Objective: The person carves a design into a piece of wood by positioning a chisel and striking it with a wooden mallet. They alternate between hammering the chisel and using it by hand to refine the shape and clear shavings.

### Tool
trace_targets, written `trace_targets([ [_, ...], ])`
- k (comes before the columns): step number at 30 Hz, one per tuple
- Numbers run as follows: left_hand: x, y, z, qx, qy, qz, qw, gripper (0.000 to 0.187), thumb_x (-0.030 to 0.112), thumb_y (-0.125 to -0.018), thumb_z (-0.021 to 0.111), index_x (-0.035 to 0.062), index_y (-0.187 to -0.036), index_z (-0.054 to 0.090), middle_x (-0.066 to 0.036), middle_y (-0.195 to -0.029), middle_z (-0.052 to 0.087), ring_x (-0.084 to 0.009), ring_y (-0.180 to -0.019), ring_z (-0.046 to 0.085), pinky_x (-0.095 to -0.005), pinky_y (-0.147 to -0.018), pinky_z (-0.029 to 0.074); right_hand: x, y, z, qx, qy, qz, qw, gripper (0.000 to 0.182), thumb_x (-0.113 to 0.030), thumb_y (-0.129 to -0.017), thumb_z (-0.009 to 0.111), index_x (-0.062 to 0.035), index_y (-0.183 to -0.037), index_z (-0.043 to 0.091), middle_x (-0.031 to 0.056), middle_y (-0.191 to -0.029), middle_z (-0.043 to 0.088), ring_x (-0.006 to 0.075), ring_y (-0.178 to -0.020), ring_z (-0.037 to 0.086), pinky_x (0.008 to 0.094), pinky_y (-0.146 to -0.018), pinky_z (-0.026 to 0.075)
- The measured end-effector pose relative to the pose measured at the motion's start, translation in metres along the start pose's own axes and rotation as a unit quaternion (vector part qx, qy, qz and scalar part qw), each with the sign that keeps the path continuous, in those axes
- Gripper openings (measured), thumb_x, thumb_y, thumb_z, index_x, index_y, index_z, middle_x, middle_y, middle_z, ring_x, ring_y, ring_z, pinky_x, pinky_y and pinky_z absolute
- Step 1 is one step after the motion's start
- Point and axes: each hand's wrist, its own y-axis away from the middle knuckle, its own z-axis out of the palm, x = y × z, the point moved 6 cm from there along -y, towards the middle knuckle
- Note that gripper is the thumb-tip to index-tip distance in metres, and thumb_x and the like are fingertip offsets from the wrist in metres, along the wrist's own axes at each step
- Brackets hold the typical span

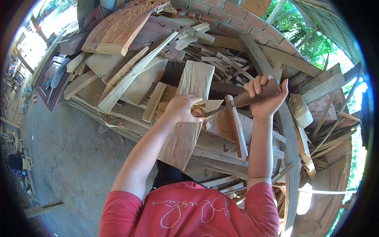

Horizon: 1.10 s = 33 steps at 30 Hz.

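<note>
My left hand (182, 108) is closed around a small wooden piece (213, 105), its pale pointed end sticking out to the right and a reddish-brown cut face near my fingers. Beneath it lies a wide, rough plank (193, 79), slanting toward my body. In my right hand (266, 96) is a knife with a thick brown wooden handle (252, 94), fingers wrapped round it. Its grey blade (217, 112) points left, with the tip right at the wooden piece by my left fingertips.
A carved wooden panel (122, 27) rests at the back left of the cluttered bench. Long battens (136, 73) and a heap of offcuts (225, 61) lie beyond my hands. At right stands a wooden post (290, 158), near a pale plastic container (301, 110). Concrete floor (87, 150) spreads at left.
</note>
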Motion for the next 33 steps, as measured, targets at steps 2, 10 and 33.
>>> trace_targets([
  [2,0.003,0.001,-0.003,0.008,-0.010,0.008,1.000,0.076,0.049,-0.056,0.072,0.0123,-0.118,0.051,-0.008,-0.113,0.056,-0.0238,-0.104,0.054,-0.0349,-0.088,0.043,0.000,0.001,0.005,-0.082,-0.015,-0.022,0.996,0.057,-0.058,-0.083,0.029,-0.0059,-0.070,0.047,0.0057,-0.054,0.043,0.0181,-0.048,0.040,0.0319,-0.059,0.032],
  [10,0.001,0.002,-0.002,0.011,-0.016,0.003,1.000,0.074,0.049,-0.056,0.072,0.0115,-0.117,0.052,-0.008,-0.111,0.057,-0.0246,-0.101,0.055,-0.0352,-0.086,0.044,0.008,0.003,0.038,-0.232,-0.010,-0.050,0.971,0.057,-0.057,-0.079,0.031,-0.0040,-0.061,0.044,0.0093,-0.047,0.043,0.0169,-0.041,0.035,0.0280,-0.039,0.030],
  [33,0.004,0.003,-0.005,0.001,-0.018,-0.023,1.000,0.073,0.050,-0.054,0.073,0.0103,-0.111,0.053,-0.011,-0.095,0.062,-0.0281,-0.088,0.060,-0.0365,-0.077,0.047,0.035,-0.012,0.057,-0.230,0.018,0.025,0.973,0.061,-0.060,-0.077,0.030,-0.0022,-0.063,0.043,0.0090,-0.047,0.042,0.0186,-0.043,0.040,0.0289,-0.043,0.032],
])
